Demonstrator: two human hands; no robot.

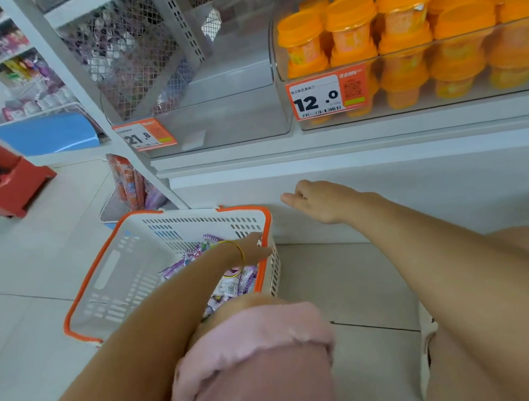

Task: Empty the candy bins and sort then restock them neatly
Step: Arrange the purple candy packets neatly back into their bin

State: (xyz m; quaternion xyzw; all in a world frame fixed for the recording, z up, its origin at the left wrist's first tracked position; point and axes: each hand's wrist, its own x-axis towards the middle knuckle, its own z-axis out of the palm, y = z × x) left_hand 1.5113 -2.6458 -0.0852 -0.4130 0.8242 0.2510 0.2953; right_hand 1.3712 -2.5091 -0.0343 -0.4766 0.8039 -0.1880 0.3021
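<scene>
Reaching the left hand [255,248] to the rim of the basket [102,278], fingers hidden so their hold could not be told, the person seemed about to restock: the purple candies [231,285] lay just beneath those fingers, and the empty bin [207,112], well above the slack, unladen right hand [317,204], likely wanted a scooped handful next.

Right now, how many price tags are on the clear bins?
2. The 21.8 tag is on the left bin; the 12.0 tag is on the right bin of orange cups. Others may be hidden.
</scene>
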